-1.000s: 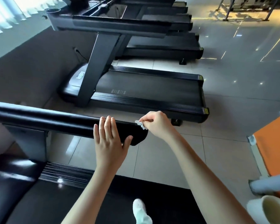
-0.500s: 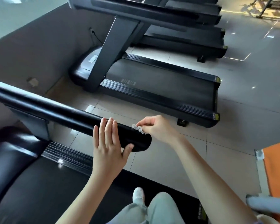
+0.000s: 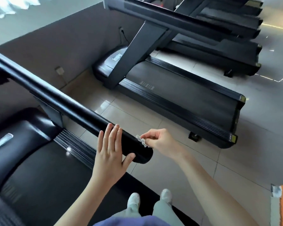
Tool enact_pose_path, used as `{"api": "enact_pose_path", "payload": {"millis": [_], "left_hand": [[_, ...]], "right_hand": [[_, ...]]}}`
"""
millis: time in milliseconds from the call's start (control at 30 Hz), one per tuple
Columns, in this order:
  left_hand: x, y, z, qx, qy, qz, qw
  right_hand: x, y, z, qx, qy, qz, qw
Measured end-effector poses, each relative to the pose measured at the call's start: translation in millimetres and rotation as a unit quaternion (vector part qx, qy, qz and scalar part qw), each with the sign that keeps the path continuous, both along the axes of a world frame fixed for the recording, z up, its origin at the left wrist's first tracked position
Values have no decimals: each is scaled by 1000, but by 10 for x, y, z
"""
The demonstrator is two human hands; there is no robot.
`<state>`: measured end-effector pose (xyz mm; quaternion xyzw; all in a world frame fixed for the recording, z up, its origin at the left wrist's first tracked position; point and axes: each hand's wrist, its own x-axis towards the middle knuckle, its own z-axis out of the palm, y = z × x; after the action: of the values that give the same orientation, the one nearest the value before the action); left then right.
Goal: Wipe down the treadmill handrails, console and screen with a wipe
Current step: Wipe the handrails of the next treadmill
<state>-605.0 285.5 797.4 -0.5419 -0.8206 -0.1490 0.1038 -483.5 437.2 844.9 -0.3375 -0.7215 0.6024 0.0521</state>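
Head view, handrail (image 3: 64, 101) end pointing lower-right, left hand (image 3: 110, 154) flat on it, right hand (image 3: 160, 141) pinching wipe (image 3: 141, 140)

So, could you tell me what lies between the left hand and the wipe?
Just a bare stretch of the black handrail, in the head view.

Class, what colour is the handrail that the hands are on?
Glossy black handrail, clearest in the head view.

Head view, single, wide-angle. Looks forward and steeply down from close above the right hand (image 3: 162, 141) pinching the wipe (image 3: 141, 141); handrail (image 3: 64, 102) left of the grip, neighbouring treadmill (image 3: 178, 98) beyond it.
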Motion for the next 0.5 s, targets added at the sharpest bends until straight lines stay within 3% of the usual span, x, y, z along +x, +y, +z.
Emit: {"api": "enact_pose_path", "payload": {"millis": [233,500], "left_hand": [[146,22,71,1,-61,63,996],[491,253,41,99,-161,190,963]], "right_hand": [[21,98,-73,-36,44,38,998],[-29,209,-124,-108,96,78,986]]}}
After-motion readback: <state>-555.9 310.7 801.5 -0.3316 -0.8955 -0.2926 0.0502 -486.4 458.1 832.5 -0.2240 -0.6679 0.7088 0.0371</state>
